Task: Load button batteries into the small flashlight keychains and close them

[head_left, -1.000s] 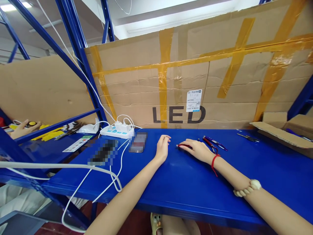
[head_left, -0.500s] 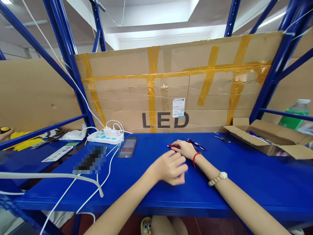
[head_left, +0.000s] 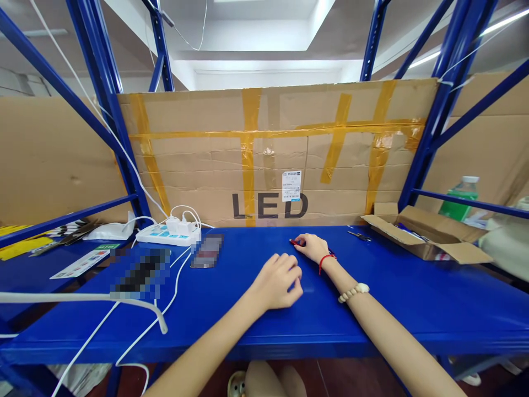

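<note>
Over the blue tabletop (head_left: 243, 314), my right hand (head_left: 313, 248) is closed round a slim red pen (head_left: 293, 242) whose end sticks out to the left of the fingers. Most of the pen is hidden by the hand. A red string and a pale beaded bracelet (head_left: 354, 292) circle that wrist and forearm. Nearer to me, my left hand (head_left: 278, 282) is loosely curled with a gap by the thumb, and nothing shows in it. Beyond my right wrist, a bit of something dark blue shows, mostly covered.
Scissors (head_left: 359, 236) lie at the back right, before an open cardboard box (head_left: 433, 251) with pens in it. At left are a white power strip (head_left: 167, 236), a phone (head_left: 208, 251), another blurred dark device (head_left: 142, 273) and loose white cables (head_left: 176, 292). A cardboard wall (head_left: 198, 160) closes the back.
My left hand has drawn back from the right hand and its fingers have loosened. My right hand now covers the pens that showed beside it. The view has turned slightly right.
</note>
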The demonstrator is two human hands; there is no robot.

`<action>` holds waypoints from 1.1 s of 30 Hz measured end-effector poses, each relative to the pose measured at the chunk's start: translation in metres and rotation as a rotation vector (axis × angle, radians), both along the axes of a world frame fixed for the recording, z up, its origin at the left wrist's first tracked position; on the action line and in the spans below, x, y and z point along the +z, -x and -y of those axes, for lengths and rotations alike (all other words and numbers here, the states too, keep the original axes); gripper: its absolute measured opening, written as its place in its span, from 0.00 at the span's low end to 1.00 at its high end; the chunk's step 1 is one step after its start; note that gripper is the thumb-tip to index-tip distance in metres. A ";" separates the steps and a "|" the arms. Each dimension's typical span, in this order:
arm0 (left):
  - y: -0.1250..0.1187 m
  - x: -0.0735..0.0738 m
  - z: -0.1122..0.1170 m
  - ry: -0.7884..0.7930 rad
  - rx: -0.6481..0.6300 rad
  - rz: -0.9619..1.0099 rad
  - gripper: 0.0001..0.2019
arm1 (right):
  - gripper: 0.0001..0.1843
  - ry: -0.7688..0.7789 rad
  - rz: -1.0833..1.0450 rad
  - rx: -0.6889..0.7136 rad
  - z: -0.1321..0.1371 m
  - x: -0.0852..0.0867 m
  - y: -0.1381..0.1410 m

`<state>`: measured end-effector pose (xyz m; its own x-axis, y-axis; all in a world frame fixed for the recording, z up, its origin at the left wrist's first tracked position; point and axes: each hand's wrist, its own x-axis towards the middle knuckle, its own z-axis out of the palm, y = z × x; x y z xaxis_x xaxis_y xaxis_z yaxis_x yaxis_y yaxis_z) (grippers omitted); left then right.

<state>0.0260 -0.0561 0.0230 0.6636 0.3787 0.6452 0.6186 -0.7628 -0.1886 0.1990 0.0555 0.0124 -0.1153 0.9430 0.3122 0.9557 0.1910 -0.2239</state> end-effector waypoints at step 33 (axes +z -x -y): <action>0.044 -0.013 -0.070 0.493 0.379 0.290 0.07 | 0.13 -0.016 0.160 -0.081 0.002 0.000 0.014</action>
